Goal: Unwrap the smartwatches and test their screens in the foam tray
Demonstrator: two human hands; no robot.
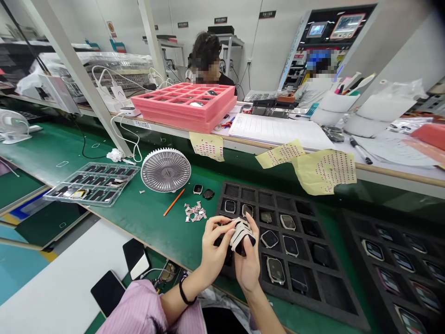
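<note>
Both hands meet over the near left part of a black foam tray (pixel 339 290). Between them is a small stack of pale-framed smartwatch cases (pixel 239 237) with dark faces. My right hand (pixel 248 266) closes round the stack from the right, thumb on a dark face. From the left, the fingers and thumb of my left hand (pixel 212 253) press together on the stack's edge. Something dark shows under the left fingers, too hidden to make out. Several other smartwatch cases lie in the tray's compartments, among them a silver-framed one (pixel 276 270).
A second black foam tray (pixel 358 278) lies at right. Beyond my hands are small metallic pieces (pixel 195 212), an orange stick (pixel 174 202) and a round fan (pixel 166 170). A clear plastic tray (pixel 111 197) and two phones (pixel 108 293) are at left. Pink foam trays (pixel 184 111) sit on the shelf before a co-worker.
</note>
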